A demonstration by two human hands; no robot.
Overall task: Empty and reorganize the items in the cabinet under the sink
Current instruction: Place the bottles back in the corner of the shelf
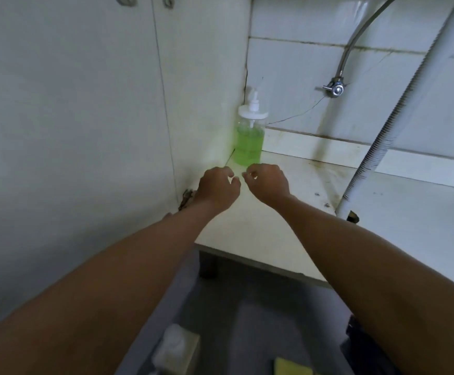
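Cabinet floor [274, 228] lies pale and stained beneath two bare forearms reaching in side by side. On the grey room floor nearest the camera sit one yellow sponge [292, 366], cut off by the frame edge, and one whitish packet [177, 347], too blurred to identify. The left hand [216, 189] and right hand [267, 182] hover close together, knuckles up, fingers loosely curled, grasping nothing. Just beyond them one pump bottle [249, 136] of green liquid stands upright in the back left corner. Farther right, one ribbed hose [382, 147] descends, and one metal valve [335, 89] sticks out of the tiled wall.
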